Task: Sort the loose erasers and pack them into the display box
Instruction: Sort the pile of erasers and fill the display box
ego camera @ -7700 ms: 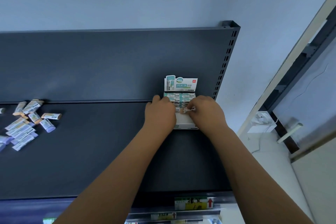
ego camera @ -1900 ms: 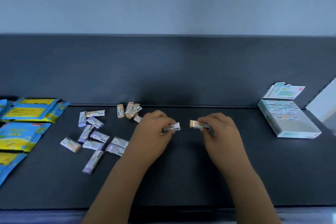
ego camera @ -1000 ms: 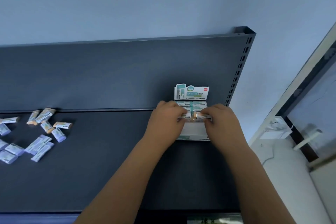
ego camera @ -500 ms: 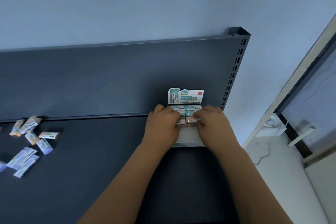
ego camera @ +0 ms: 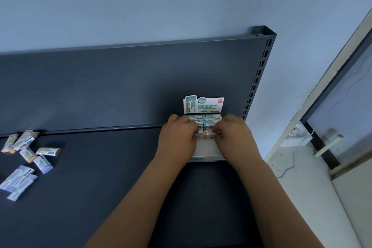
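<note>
A white and green display box [ego camera: 207, 152] with an upright printed header card [ego camera: 203, 104] stands on the dark shelf at the right end. Rows of green-sleeved erasers [ego camera: 209, 122] lie in its far part. My left hand [ego camera: 178, 139] and my right hand [ego camera: 234, 137] are both over the box, side by side. Each hand's fingers curl onto an orange eraser in a white sleeve; the right hand's eraser [ego camera: 210, 134] shows between the hands, the left hand's eraser [ego camera: 199, 136] is mostly hidden. The near part of the box shows a bare white floor.
Several loose erasers, orange ones [ego camera: 49, 151] and purple ones [ego camera: 18, 179], lie scattered on the dark shelf [ego camera: 100, 177] at the left. The shelf's slotted end post [ego camera: 259, 70] rises just right of the box. Beyond it the floor [ego camera: 302, 197] drops away.
Since 1.9 s ago I carried two orange erasers from the loose pile to the box. Over the last second both hands have lowered them into the box behind the green rows.
</note>
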`<action>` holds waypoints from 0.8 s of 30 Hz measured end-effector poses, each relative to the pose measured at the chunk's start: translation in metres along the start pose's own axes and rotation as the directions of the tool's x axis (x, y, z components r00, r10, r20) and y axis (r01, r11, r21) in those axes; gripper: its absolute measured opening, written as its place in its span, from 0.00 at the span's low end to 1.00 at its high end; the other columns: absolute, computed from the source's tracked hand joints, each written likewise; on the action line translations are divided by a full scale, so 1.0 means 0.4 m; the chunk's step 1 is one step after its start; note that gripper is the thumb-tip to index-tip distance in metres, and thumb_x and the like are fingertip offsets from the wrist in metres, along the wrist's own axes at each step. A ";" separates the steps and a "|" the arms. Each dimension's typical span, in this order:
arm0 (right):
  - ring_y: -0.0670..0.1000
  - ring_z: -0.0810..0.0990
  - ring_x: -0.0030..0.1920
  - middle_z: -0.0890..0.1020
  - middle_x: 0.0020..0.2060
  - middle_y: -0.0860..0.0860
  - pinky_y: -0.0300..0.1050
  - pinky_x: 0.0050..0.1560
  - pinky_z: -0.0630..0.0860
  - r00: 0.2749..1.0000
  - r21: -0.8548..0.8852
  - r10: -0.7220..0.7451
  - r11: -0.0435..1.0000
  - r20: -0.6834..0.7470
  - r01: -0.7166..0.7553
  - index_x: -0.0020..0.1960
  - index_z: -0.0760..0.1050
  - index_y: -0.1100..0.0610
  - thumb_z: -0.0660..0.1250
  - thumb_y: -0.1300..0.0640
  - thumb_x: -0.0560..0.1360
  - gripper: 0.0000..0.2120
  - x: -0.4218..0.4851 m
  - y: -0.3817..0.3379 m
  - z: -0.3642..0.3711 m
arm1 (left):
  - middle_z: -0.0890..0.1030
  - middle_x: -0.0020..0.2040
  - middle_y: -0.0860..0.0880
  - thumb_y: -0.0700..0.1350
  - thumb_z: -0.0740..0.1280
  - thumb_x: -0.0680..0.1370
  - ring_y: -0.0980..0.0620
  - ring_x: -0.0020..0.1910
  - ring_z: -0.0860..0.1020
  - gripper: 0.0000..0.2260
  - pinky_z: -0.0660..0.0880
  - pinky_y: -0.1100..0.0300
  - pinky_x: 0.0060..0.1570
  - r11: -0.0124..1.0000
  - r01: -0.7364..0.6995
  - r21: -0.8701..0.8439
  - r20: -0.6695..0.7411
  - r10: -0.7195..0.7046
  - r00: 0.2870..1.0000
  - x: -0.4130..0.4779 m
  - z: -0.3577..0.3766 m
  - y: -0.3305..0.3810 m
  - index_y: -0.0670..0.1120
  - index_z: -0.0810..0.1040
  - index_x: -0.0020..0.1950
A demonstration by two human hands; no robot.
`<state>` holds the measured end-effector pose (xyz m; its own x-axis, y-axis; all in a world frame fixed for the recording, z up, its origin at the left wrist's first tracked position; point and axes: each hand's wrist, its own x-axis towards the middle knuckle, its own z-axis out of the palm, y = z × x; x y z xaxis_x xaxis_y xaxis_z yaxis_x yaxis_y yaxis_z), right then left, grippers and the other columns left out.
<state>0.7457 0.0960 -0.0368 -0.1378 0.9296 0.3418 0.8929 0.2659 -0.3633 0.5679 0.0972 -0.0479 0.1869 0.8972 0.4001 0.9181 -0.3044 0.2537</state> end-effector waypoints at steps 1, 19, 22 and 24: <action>0.57 0.76 0.46 0.80 0.44 0.53 0.50 0.44 0.78 1.000 0.002 0.000 1.000 -0.003 0.000 0.48 0.85 0.57 0.70 0.67 0.69 0.11 0.001 0.001 0.003 | 0.81 0.43 0.52 0.40 0.71 0.70 0.46 0.45 0.72 0.05 0.76 0.51 0.37 1.000 0.002 0.002 -0.001 -0.002 1.000 0.000 0.001 -0.001 0.48 0.83 0.42; 0.56 0.75 0.49 0.81 0.47 0.49 0.51 0.46 0.78 0.999 -0.119 0.023 0.993 0.042 -0.017 0.51 0.83 0.53 0.66 0.51 0.74 0.10 -0.038 -0.025 -0.012 | 0.80 0.42 0.51 0.46 0.69 0.75 0.48 0.46 0.71 0.07 0.77 0.51 0.39 1.000 0.019 -0.002 0.034 -0.018 0.999 -0.011 -0.016 0.015 0.45 0.81 0.39; 0.54 0.74 0.56 0.80 0.55 0.48 0.50 0.54 0.77 0.997 -0.039 0.055 0.998 0.049 -0.053 0.60 0.79 0.52 0.67 0.49 0.75 0.15 -0.071 -0.048 -0.047 | 0.80 0.47 0.52 0.49 0.68 0.77 0.50 0.50 0.72 0.07 0.77 0.51 0.45 0.996 0.031 -0.088 0.074 -0.024 0.997 -0.027 -0.045 0.024 0.46 0.82 0.47; 0.50 0.72 0.60 0.78 0.59 0.46 0.42 0.57 0.72 0.998 0.067 0.063 0.996 0.017 -0.064 0.64 0.76 0.50 0.67 0.48 0.76 0.17 -0.096 -0.070 -0.069 | 0.80 0.52 0.53 0.49 0.68 0.77 0.51 0.51 0.73 0.09 0.77 0.52 0.48 0.986 0.055 -0.157 0.069 -0.044 0.997 -0.048 -0.074 0.021 0.48 0.82 0.55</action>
<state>0.7376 0.0457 -0.0160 -0.0882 0.9488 0.3033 0.8690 0.2221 -0.4421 0.5616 0.0678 -0.0274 0.1696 0.9296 0.3271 0.8605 -0.3015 0.4106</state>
